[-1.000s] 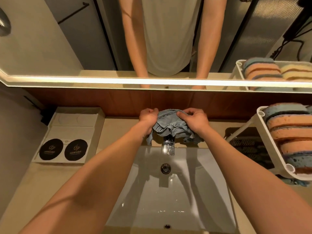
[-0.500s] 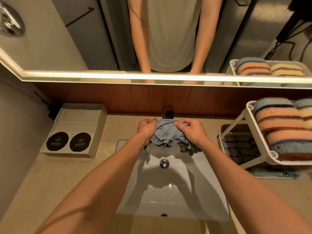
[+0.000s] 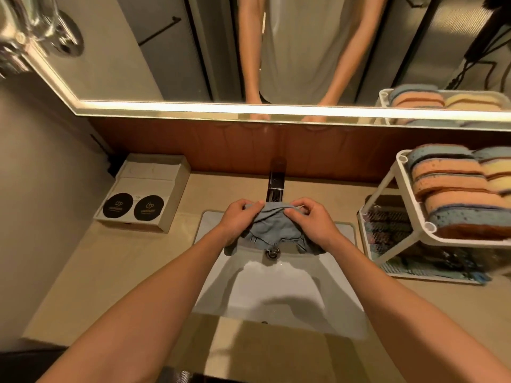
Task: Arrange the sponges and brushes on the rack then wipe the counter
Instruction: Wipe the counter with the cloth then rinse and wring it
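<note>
Over the sink (image 3: 279, 294), both hands, left hand (image 3: 237, 217) and right hand (image 3: 309, 219), pinch the seemingly damp cloth (image 3: 272, 228) between them.

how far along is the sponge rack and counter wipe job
Arranging looks done: sponges fill the top tier of the rack, with what look like brushes below. In hand: the left hand and right hand grip a grey cloth over the sink. Left: wiping the counter, which the cloth is not touching.

A mirror (image 3: 124, 51) with a glowing light strip (image 3: 276, 109) hangs above a brown wood-look backsplash (image 3: 221, 145) and white basin (image 3: 276, 286).
</note>
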### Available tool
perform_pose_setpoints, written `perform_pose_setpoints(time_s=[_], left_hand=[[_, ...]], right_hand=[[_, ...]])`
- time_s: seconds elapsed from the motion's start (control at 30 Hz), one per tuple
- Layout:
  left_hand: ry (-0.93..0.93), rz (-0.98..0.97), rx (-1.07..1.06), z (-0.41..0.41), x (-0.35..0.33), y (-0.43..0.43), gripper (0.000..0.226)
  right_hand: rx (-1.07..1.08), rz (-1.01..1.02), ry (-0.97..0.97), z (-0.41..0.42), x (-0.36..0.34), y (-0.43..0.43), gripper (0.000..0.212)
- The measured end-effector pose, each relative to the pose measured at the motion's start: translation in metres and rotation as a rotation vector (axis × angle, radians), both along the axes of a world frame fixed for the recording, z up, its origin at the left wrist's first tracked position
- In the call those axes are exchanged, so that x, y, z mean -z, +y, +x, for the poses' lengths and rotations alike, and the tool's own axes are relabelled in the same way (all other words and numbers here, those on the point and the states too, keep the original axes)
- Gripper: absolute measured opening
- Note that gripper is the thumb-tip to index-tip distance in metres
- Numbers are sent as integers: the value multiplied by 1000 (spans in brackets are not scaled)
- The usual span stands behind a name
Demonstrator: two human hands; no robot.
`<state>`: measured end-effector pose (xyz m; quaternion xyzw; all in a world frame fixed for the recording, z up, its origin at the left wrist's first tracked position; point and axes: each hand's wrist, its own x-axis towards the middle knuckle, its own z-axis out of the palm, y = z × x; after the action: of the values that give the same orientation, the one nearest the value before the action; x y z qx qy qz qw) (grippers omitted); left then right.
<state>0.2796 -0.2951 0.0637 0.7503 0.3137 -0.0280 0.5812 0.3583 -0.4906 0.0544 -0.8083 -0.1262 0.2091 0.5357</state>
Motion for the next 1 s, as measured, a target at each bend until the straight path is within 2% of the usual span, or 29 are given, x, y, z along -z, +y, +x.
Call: perform_pose_setpoints(time_s=[0.2, 0.3, 0.5, 0.67, 0.77, 1.0], left_hand=[[-126, -100, -74, -9, -18, -14, 16], [-155, -193, -86, -12, -22, -17, 13], [-210, -234, -43, -26, -28, -9, 10], [-222, -197, 4, -46, -35, 6, 21], [-245, -199, 25, -53, -34, 12, 18], [-252, -150, 18, -63, -51, 29, 15]], right_hand=[[-59, 60, 308, -21, -28, -6, 33], [-52, 48, 348, -36, -36, -6, 43], [46, 30, 192, -62, -41, 0, 30], [136, 91, 119, -74, -52, 12, 19], [143, 105, 58, -82, -64, 20, 19], [131, 208, 67, -93, -90, 43, 17]])
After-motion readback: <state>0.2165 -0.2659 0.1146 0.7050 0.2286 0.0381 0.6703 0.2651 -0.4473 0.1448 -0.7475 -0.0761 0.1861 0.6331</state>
